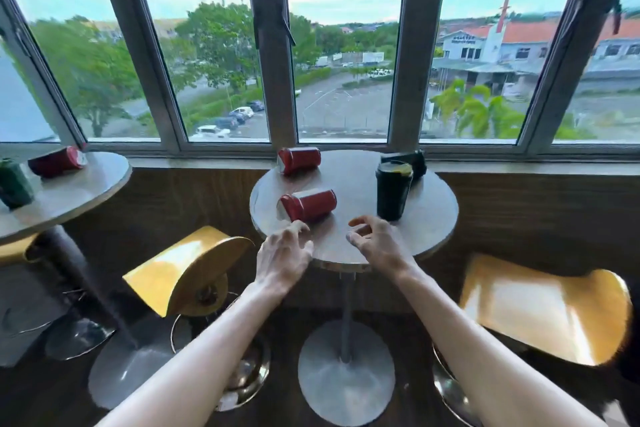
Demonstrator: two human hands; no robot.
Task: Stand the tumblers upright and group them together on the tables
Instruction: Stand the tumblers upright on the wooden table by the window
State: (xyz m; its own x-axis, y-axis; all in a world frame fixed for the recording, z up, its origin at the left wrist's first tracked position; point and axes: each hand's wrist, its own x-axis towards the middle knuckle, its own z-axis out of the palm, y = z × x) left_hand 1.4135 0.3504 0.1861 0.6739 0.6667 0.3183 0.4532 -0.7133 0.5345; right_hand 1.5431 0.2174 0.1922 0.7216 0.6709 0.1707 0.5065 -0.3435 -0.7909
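Observation:
On the round middle table (433,218) two red tumblers lie on their sides: one near the front left (308,205), one at the back by the window (299,160). A dark green tumbler (393,194) stands upright at the right, with another dark tumbler (405,159) lying behind it. My left hand (285,255) hovers just below the near red tumbler, fingers spread, holding nothing. My right hand (375,241) is over the table's front edge, fingers curled apart, empty. On the left table (79,191) a red tumbler (57,161) lies down and a green tumbler (14,184) is tilted.
Two yellow stools stand below the tables, one at the left (183,270) and one at the right (543,308). A window sill and large windows (346,146) run right behind the tables. The table's pedestal base (346,371) stands between my arms.

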